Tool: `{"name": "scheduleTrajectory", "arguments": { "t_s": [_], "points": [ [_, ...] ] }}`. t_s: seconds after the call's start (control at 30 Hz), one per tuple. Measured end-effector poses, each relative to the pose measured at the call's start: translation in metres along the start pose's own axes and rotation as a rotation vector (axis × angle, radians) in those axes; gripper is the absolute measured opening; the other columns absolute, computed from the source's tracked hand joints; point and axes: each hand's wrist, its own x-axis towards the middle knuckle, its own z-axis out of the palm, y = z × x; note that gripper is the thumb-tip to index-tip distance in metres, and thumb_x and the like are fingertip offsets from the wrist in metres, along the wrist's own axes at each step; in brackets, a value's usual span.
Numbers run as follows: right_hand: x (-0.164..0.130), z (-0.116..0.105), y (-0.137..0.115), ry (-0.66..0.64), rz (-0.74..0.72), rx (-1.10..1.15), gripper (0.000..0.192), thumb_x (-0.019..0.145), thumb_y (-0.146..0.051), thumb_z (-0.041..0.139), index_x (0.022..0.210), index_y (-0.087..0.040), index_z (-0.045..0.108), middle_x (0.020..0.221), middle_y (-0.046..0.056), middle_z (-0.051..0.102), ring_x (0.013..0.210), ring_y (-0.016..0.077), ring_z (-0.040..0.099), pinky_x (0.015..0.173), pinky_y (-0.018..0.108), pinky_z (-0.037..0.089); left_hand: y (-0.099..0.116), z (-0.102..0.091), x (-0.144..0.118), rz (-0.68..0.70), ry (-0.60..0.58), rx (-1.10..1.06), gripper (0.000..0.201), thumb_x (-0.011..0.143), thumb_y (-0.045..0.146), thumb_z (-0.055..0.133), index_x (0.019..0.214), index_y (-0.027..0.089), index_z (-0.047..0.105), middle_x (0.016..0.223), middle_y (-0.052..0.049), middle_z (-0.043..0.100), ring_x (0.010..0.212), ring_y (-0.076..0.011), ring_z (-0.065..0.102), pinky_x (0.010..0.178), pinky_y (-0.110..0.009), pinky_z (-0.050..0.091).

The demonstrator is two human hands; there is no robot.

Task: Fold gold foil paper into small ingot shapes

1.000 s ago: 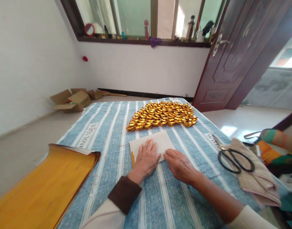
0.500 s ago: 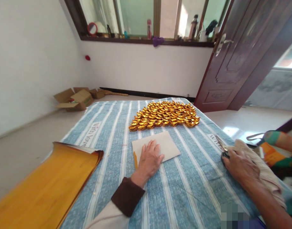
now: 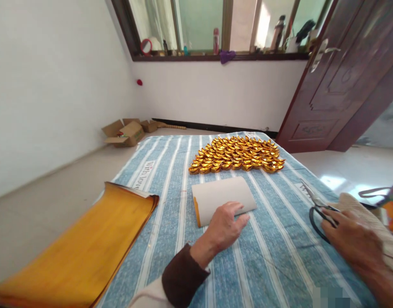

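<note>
A folded sheet (image 3: 220,194), pale grey outside with a strip of yellow at its left edge, lies on the striped cloth, its top slightly bowed. My left hand (image 3: 227,224) rests at its near edge, fingers gently bent and thumb apart, without gripping it. Off to the right, my right hand (image 3: 352,229) has its fingers on the black handles of a pair of scissors (image 3: 318,205), whose blades point away to the far left. Beyond the sheet sit rows of shiny gold paper ingots (image 3: 236,156). A stack of yellow paper sheets (image 3: 77,239) lies to the left.
A blue and white striped cloth (image 3: 183,256) covers the table. By my right hand lies a beige folded cloth (image 3: 350,205). Open cardboard boxes (image 3: 129,132) stand on the floor behind. A brown door (image 3: 331,85) is at the right, and bottles line the window sill (image 3: 196,56).
My left hand has drawn back from lying flat on the folded sheet to its near edge, and the sheet now bows up. The scissors show more fully under my right hand. The view has shifted left.
</note>
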Motion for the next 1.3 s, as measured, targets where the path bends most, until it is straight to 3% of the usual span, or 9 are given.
{"name": "scheduleTrajectory", "arguments": {
  "t_s": [0.17, 0.3, 0.4, 0.6, 0.73, 0.83, 1.07, 1.17, 1.3],
  "points": [
    [-0.024, -0.021, -0.056, 0.299, -0.4, 0.518, 0.019, 0.085, -0.031, 0.054, 0.094, -0.02, 0.067, 0.094, 0.007, 0.065, 0.089, 0.0219, 0.065, 0.082, 0.035, 0.051, 0.025, 0.009, -0.005, -0.363, -0.179, -0.674, 0.047, 0.081, 0.039, 0.06, 0.116, 0.009, 0.061, 0.11, -0.016, 0.065, 0.098, -0.027, 0.063, 0.063, -0.028, 0.051],
    [-0.035, -0.03, -0.103, 0.264, -0.552, 0.76, 0.014, 0.085, -0.017, 0.056, 0.095, -0.019, 0.066, 0.097, 0.006, 0.062, 0.087, 0.0155, 0.064, 0.078, 0.026, 0.052, 0.041, 0.022, -0.013, -0.352, -0.25, -0.97, 0.046, 0.077, 0.04, 0.063, 0.113, 0.011, 0.062, 0.1, -0.013, 0.067, 0.087, -0.0225, 0.066, 0.064, -0.027, 0.051],
    [-0.041, -0.026, -0.123, 0.244, -0.588, 0.821, 0.017, 0.086, -0.017, 0.056, 0.099, -0.018, 0.066, 0.1, 0.009, 0.061, 0.092, 0.0176, 0.062, 0.079, 0.028, 0.052, 0.045, 0.03, -0.018, -0.332, -0.133, -0.98, 0.029, 0.077, 0.033, 0.059, 0.095, 0.011, 0.065, 0.078, -0.006, 0.065, 0.068, -0.016, 0.063, 0.061, -0.026, 0.05],
    [-0.053, -0.033, -0.138, 0.117, -0.459, 0.793, 0.026, 0.093, -0.026, 0.046, 0.08, -0.02, 0.068, 0.085, 0.007, 0.064, 0.08, 0.0186, 0.062, 0.075, 0.03, 0.049, 0.036, 0.029, -0.022, -0.351, 0.073, -0.68, 0.014, 0.079, 0.026, 0.051, 0.079, 0.015, 0.059, 0.067, 0.001, 0.057, 0.054, -0.0124, 0.057, 0.048, -0.021, 0.044],
    [-0.052, -0.048, -0.145, -0.185, -0.283, 0.765, 0.042, 0.096, -0.042, 0.037, 0.071, -0.023, 0.064, 0.07, 0.004, 0.064, 0.064, 0.0158, 0.059, 0.061, 0.026, 0.042, 0.038, 0.027, -0.024, -0.249, 0.084, -0.549, 0.013, 0.082, 0.025, 0.05, 0.075, 0.016, 0.058, 0.064, 0.001, 0.057, 0.057, -0.014, 0.06, 0.053, -0.022, 0.046],
    [-0.048, -0.052, -0.149, -0.279, -0.149, 0.68, 0.051, 0.095, -0.05, 0.033, 0.062, -0.023, 0.061, 0.06, 0.003, 0.061, 0.056, 0.0157, 0.056, 0.054, 0.026, 0.035, 0.041, 0.028, -0.027, -0.173, 0.081, -0.479, 0.014, 0.084, 0.025, 0.049, 0.08, 0.016, 0.059, 0.067, 0.0, 0.061, 0.059, -0.0148, 0.061, 0.056, -0.023, 0.047],
    [-0.049, -0.053, -0.155, -0.403, -0.123, 0.791, 0.049, 0.095, -0.05, 0.027, 0.069, -0.025, 0.061, 0.07, 0.002, 0.066, 0.064, 0.0171, 0.059, 0.061, 0.026, 0.038, 0.04, 0.03, -0.027, -0.009, 0.154, -0.184, 0.02, 0.088, 0.022, 0.044, 0.07, 0.018, 0.054, 0.072, -0.005, 0.063, 0.067, -0.0165, 0.057, 0.062, -0.025, 0.043],
    [-0.047, -0.053, -0.155, -0.447, -0.072, 0.896, 0.047, 0.093, -0.055, 0.03, 0.075, -0.024, 0.061, 0.074, 0.002, 0.067, 0.069, 0.018, 0.06, 0.064, 0.026, 0.041, 0.047, 0.028, -0.027, -0.019, 0.112, -0.22, 0.023, 0.089, 0.025, 0.043, 0.071, 0.018, 0.054, 0.068, -0.004, 0.061, 0.062, -0.0155, 0.056, 0.058, -0.024, 0.043],
    [-0.042, -0.051, -0.154, -0.558, 0.081, 1.054, 0.049, 0.088, -0.063, 0.034, 0.073, -0.022, 0.056, 0.059, 0.0, 0.056, 0.053, 0.0156, 0.053, 0.048, 0.025, 0.038, 0.058, 0.03, -0.025, -0.146, 0.0, -0.514, 0.021, 0.089, 0.029, 0.043, 0.085, 0.016, 0.059, 0.064, -0.001, 0.059, 0.048, -0.013, 0.056, 0.047, -0.022, 0.043]
  ]
}}
